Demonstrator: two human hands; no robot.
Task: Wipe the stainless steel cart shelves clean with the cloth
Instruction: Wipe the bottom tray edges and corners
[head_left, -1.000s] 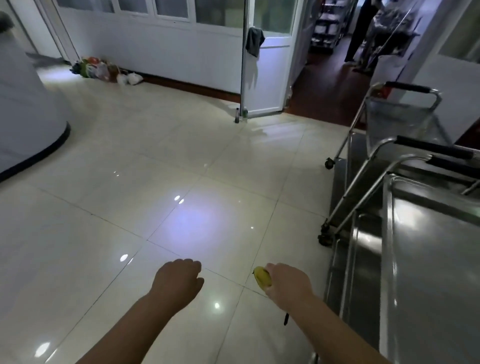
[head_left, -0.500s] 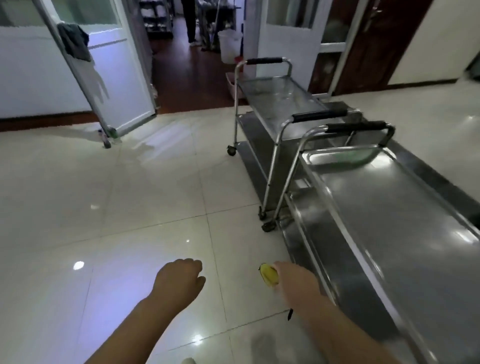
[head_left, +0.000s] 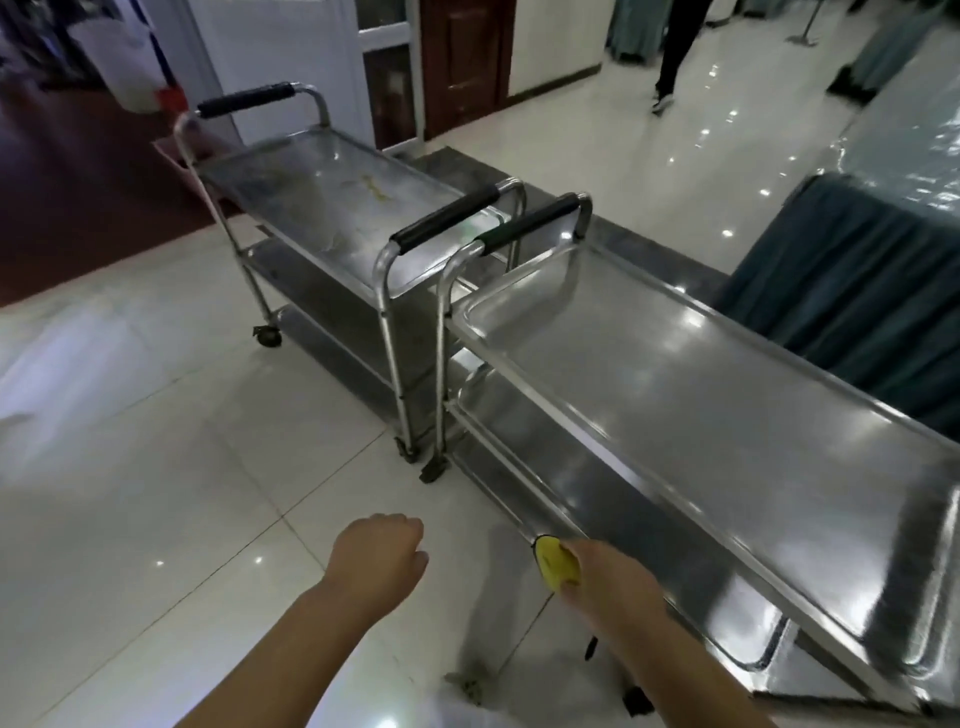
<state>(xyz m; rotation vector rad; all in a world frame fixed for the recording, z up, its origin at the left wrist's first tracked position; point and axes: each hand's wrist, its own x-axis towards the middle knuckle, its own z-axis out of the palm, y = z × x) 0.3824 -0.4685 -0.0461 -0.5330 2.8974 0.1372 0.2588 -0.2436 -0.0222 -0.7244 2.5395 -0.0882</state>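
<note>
My right hand (head_left: 605, 577) curls tight round a small yellow thing (head_left: 556, 564). I cannot tell if it is the cloth. A thin dark strap (head_left: 589, 648) hangs below that hand. My left hand (head_left: 376, 556) is a fist with the fingers tucked under, and I see nothing in it.

My right hand is just beside the long edge of the near cart (head_left: 675, 452), by its lower shelf (head_left: 597, 499). The top shelf (head_left: 727, 410) has a raised rim and round corners. The far cart (head_left: 332, 208) stands end to end with it, their black handles (head_left: 447, 221) close together. It has a yellow smear (head_left: 375, 188) on top.

On my left the white floor (head_left: 156, 467) is wide and open. A dark green drape (head_left: 857, 291) hangs behind the near cart.
</note>
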